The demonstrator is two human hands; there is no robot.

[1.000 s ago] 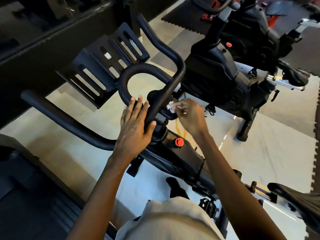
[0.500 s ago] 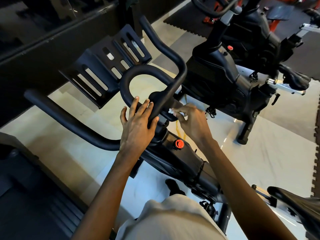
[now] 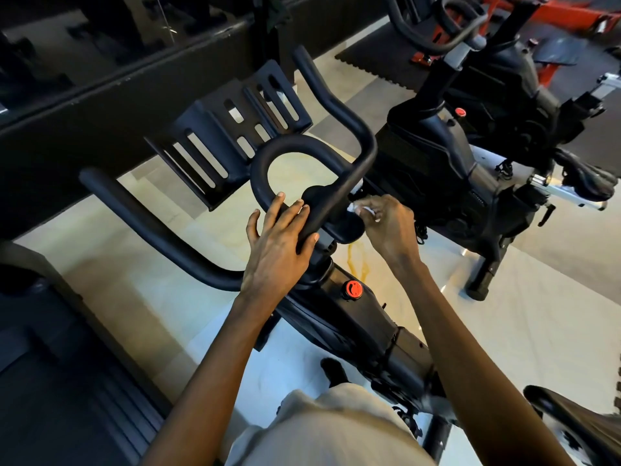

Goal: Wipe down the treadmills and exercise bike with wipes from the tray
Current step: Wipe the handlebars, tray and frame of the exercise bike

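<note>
2 hands on the exercise bike (image 3: 353,317), both at the handlebar (image 3: 336,183) centre. Left hand (image 3: 279,243) lies flat over the inner loop of the bar, fingers spread and draped, thumb under; grip loose around the bar, bracing it. Right hand (image 3: 391,223) has its grip pinched together on a small bunched white wipe (image 3: 361,208), pressed against the underside of the bar junction just above the stem. Slotted black device holder (image 3: 232,129) sits ahead of the bar, untouched. Red knob (image 3: 352,289) on the frame below the hands. 2nd bike (image 3: 470,136) well apart to the right; treadmill deck edge (image 3: 50,381) at lower left. Tray not in view. Risks, judged: wipe is tiny and wadded, so it could slip out of the pinch and drop to the floor (image 3: 537,314); coverage likely patchy on the curved bar, and the spot under the left palm gets missed unless that hand shifts.
</note>
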